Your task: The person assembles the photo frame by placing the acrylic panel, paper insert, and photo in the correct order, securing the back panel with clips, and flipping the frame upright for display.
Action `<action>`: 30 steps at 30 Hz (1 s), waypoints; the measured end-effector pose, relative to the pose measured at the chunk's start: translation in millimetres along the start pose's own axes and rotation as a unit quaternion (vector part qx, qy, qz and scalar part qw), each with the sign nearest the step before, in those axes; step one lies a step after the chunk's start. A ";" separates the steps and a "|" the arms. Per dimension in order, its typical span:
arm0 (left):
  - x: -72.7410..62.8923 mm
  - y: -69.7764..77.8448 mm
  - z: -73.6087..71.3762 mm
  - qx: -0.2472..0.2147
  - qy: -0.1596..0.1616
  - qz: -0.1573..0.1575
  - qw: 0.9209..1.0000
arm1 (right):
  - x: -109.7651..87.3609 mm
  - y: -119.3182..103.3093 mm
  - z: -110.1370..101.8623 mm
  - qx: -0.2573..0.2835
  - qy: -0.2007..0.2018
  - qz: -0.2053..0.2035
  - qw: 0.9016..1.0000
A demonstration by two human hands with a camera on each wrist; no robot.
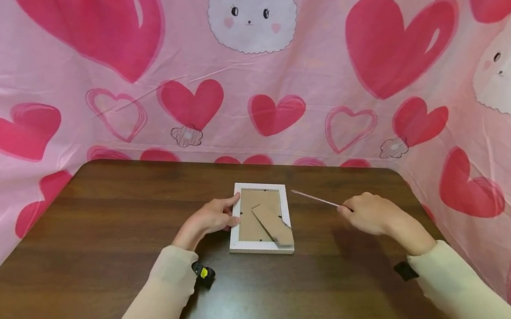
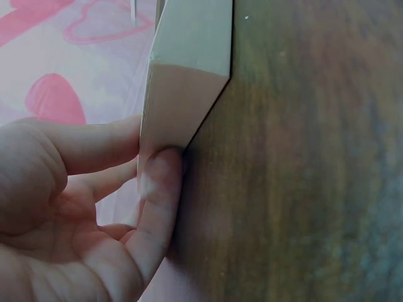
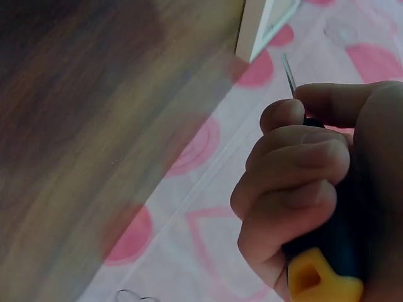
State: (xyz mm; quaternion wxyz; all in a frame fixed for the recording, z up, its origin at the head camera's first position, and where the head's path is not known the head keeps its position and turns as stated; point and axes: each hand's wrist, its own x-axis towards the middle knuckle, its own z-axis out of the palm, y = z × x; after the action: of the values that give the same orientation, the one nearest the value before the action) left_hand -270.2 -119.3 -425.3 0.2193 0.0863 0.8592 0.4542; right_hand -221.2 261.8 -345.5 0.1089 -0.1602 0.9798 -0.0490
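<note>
A white picture frame (image 1: pixel 237 243) lies back side up on the table, showing its brown backing board (image 1: pixel 254 229). The easel stand (image 1: pixel 275 226) slants over the lower right part of that board. Along the frame's left edge, my left hand (image 1: pixel 209 218) grips it, with the thumb and fingers at the side. My right hand (image 1: pixel 369 213) is wrapped around a screwdriver (image 1: pixel 315 198) to the right of the frame. Its thin shaft points toward the frame's upper right, with the tip a little apart from it. The right wrist view shows the black and yellow handle (image 3: pixel 324 283), partly hidden by the fingers.
The dark wooden table (image 1: pixel 79 245) has rounded far corners. Pink cloth (image 1: pixel 302 74) printed with hearts and rabbits hangs behind it and along both sides. Black bands sit at both wrists, over pale sleeves.
</note>
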 end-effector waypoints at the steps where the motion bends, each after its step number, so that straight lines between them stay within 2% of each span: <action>1: -0.2 -0.3 0.0 0.001 0.001 -0.002 1.000 | 1.9 3.4 1.1 0.005 0.008 -0.003 1.000; 5: -0.5 -1.3 0.0 0.002 0.003 -0.001 1.000 | 7.9 14.5 5.6 0.026 0.032 -0.002 0.999; 15: 0.6 -0.8 0.8 -0.003 0.000 0.000 1.000 | 20.9 31.6 24.5 0.085 0.045 0.005 0.995; 23: 0.7 -1.0 0.3 -0.006 -0.002 0.001 1.000 | 32.8 39.3 34.8 0.082 0.071 -0.030 0.994; 26: 0.4 -0.7 0.0 -0.005 -0.003 0.002 1.000 | 39.9 50.3 43.3 0.096 0.080 -0.045 0.991; 28: 0.1 -0.5 -0.3 -0.006 -0.004 0.002 1.000 | 49.2 68.2 57.1 0.099 0.100 -0.068 0.988; 30: 0.0 -0.2 -0.6 -0.006 -0.004 0.002 1.000 | 52.5 73.4 62.3 0.105 0.105 -0.080 0.986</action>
State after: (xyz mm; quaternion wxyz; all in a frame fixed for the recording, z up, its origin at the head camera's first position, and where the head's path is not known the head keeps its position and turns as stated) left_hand -270.4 -119.9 -425.1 0.2227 0.0883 0.8552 0.4597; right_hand -277.8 310.2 -426.0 0.0177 -0.2195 0.9594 -0.1764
